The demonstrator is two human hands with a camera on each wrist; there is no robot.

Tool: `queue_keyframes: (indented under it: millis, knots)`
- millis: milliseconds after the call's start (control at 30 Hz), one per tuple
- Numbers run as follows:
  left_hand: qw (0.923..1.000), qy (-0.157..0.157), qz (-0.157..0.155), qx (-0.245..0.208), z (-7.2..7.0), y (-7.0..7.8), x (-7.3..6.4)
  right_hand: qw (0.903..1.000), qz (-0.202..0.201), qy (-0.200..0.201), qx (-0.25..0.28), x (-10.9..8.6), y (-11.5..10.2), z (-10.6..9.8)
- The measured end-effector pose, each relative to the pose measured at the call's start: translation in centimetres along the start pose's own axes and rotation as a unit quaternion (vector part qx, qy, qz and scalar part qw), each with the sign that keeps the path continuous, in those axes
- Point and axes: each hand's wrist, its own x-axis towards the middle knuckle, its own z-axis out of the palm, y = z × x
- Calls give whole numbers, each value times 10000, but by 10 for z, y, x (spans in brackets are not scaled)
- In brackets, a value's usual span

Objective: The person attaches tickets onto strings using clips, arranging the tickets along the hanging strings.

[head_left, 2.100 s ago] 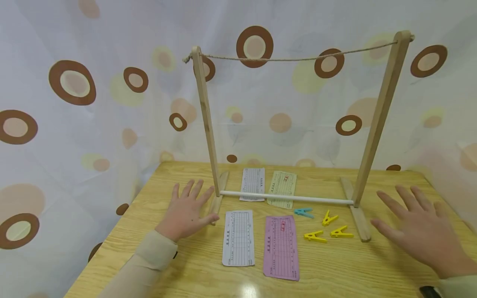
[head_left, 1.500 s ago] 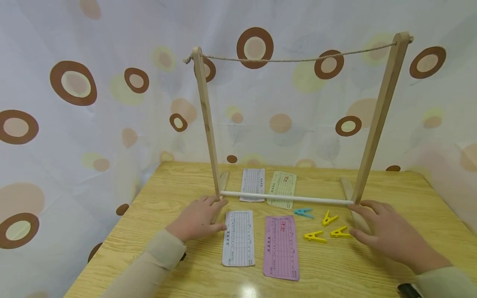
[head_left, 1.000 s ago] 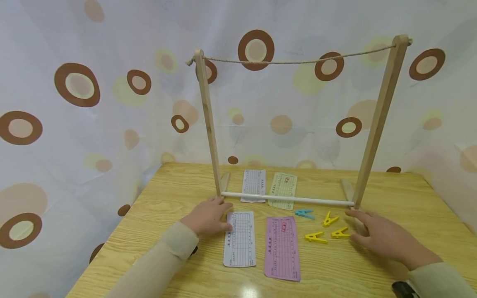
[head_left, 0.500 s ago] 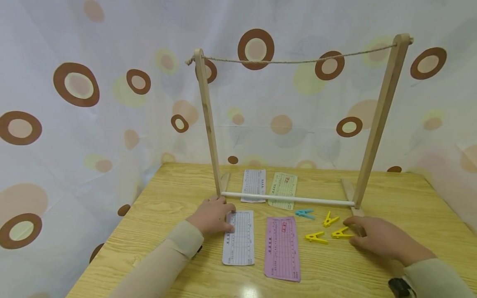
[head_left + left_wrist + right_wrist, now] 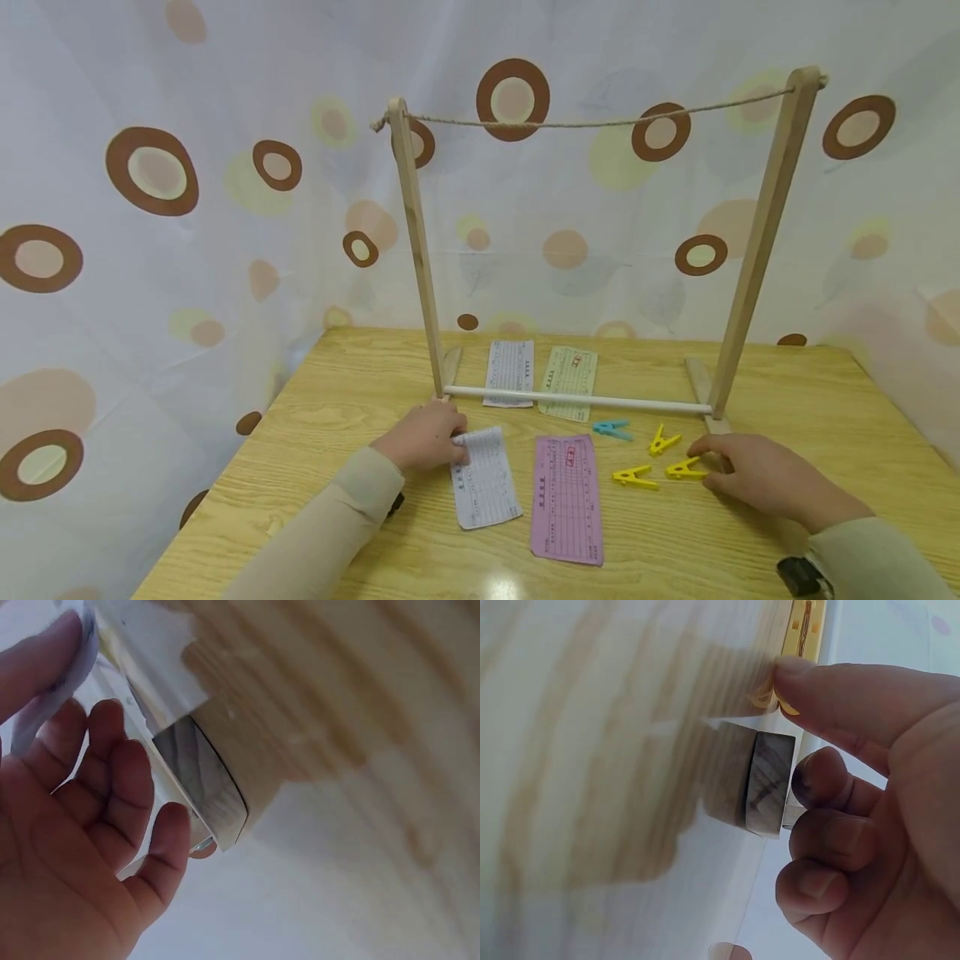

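Observation:
In the head view my left hand (image 5: 427,437) pinches the top left corner of a bluish-white printed paper slip (image 5: 489,487), which lies askew with that corner raised. The left wrist view shows the slip (image 5: 88,660) between thumb and fingers. My right hand (image 5: 772,479) has its thumb and forefinger at the handle end of a yellow clothespin (image 5: 681,469); in the right wrist view the thumb presses on this clothespin (image 5: 805,634), the forefinger mostly hidden behind it. Two more yellow clothespins (image 5: 635,477) and a blue clothespin (image 5: 612,429) lie nearby. A pink slip (image 5: 566,500) lies between the hands.
A wooden frame (image 5: 765,233) stands on the table (image 5: 360,358), with a string (image 5: 570,125) tied between its posts and a white rod (image 5: 622,402) low down. Behind the rod lie a pale slip (image 5: 510,367) and a green slip (image 5: 566,375). A patterned cloth (image 5: 225,233) hangs behind.
Both hands have come inward from spread positions beside the frame. My left hand has taken the bluish-white slip's corner and turned it; my right thumb and forefinger have closed on the yellow clothespin.

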Motion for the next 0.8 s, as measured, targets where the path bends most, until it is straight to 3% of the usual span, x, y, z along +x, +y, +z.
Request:
queue_keyframes:
  millis: [167,367,600,733,800]
  knots:
    - [9920,272,-76,-1229,-5,-1,-4,10000,78,-60,-14,1,-1,-2]
    - [9591,571,-163,-2768,-21,6,-9,9998,89,73,-164,1,-5,-4]
    - [9327,1132,-51,-3423,-42,22,-10,9983,3,478,328,-6,-6,-6]
    - [9148,1239,27,-3844,-51,30,-10,9956,-51,698,618,-9,-8,-15]
    - [9101,1271,71,-3943,-56,34,-10,9934,-130,863,738,-10,-10,-21]
